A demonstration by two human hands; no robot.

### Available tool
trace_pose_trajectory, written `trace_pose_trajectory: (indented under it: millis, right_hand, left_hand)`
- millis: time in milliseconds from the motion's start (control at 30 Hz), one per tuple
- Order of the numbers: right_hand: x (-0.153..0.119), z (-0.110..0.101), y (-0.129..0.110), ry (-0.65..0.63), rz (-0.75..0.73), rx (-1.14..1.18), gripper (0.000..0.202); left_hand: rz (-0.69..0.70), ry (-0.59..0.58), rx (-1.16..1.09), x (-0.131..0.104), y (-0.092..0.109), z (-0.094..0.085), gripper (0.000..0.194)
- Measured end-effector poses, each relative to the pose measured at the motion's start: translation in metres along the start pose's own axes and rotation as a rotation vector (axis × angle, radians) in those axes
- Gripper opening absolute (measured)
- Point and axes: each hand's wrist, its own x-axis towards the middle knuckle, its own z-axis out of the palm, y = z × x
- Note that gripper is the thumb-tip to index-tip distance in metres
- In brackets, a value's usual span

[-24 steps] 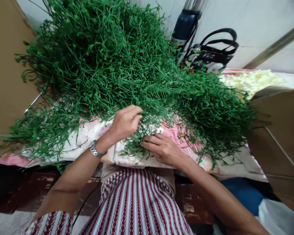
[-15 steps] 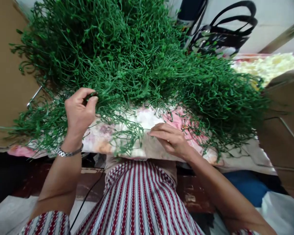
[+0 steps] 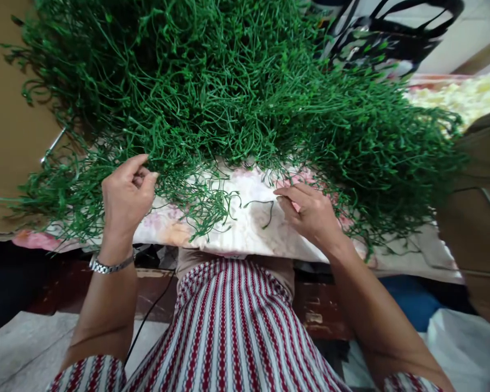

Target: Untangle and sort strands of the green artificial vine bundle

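A large heap of thin green artificial plant stems (image 3: 212, 92) with small buds spreads across a floral-patterned cloth (image 3: 245, 234). My left hand (image 3: 128, 190) is at the heap's lower left edge, palm turned inward. Its fingers are curled loosely, with thumb and forefinger apart and nothing visible between them. Over the cloth to the right, my right hand (image 3: 308, 209) has its fingertips together at a single dark green stem (image 3: 259, 202), which bends downward from them. Between the hands lies a small loose bunch of stems (image 3: 210, 212).
Cardboard (image 3: 12, 125) stands at the left and a cardboard box (image 3: 473, 218) at the right. A dark handbag (image 3: 387, 49) sits behind the heap, with pale yellow pieces (image 3: 465, 98) beside it. The cloth's front edge is near my lap.
My right hand has moved right and slightly up, bringing the single stem away from the loose bunch. My left hand has shifted slightly left, its thumb and forefinger apart. The camera view has shifted.
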Motion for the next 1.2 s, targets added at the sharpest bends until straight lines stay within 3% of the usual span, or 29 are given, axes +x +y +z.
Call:
trace_pose_trajectory:
  millis: [100, 200, 333, 433, 533, 633, 700, 833, 933, 1033, 1100, 1200]
  right_hand:
    - [-0.001, 0.009, -0.006, -0.170, 0.057, -0.176, 0.018]
    - [0.001, 0.021, -0.010, -0.207, 0.039, -0.210, 0.018]
    - [-0.002, 0.011, 0.001, -0.103, -0.042, -0.190, 0.016]
    - [-0.015, -0.017, 0.025, 0.101, -0.041, -0.308, 0.014]
    - [-0.034, -0.040, 0.052, 0.191, 0.128, -0.529, 0.016]
    - [-0.041, -0.048, 0.060, 0.174, 0.281, -0.578, 0.019]
    - [-0.031, -0.047, 0.046, 0.202, 0.234, -0.438, 0.016]
    - [0.014, -0.045, -0.012, 0.187, -0.137, -0.007, 0.019]
    - [0.046, -0.043, -0.053, 0.241, -0.305, 0.084, 0.039]
    - [0.059, -0.037, -0.066, 0.099, -0.482, 0.017, 0.033]
    - [0.059, -0.032, -0.060, 0.075, -0.477, 0.001, 0.024]
    - [0.053, -0.032, -0.041, 0.193, -0.243, 0.005, 0.019]
  left_hand:
    - [-0.034, -0.032, -0.029, -0.005, -0.003, 0.010, 0.017]
    - [-0.027, -0.004, -0.069, -0.007, -0.003, 0.016, 0.010]
    - [-0.132, 0.088, -0.107, -0.007, -0.007, 0.017, 0.025]
    - [-0.231, -0.024, -0.124, -0.009, -0.014, 0.018, 0.028]
    - [-0.296, -0.223, -0.263, -0.010, -0.015, 0.019, 0.032]
    - [-0.278, -0.203, -0.391, -0.012, -0.005, 0.016, 0.021]
    - [-0.231, -0.089, -0.431, -0.016, 0.008, 0.012, 0.011]
    - [-0.009, 0.060, -0.470, -0.032, 0.046, 0.002, 0.010]
    - [0.235, -0.028, -0.507, -0.044, 0.077, -0.001, 0.018]
    - [0.356, -0.126, -0.569, -0.052, 0.098, 0.000, 0.025]
    - [0.343, -0.049, -0.636, -0.057, 0.101, 0.002, 0.030]
    - [0.219, 0.174, -0.664, -0.065, 0.095, 0.007, 0.032]
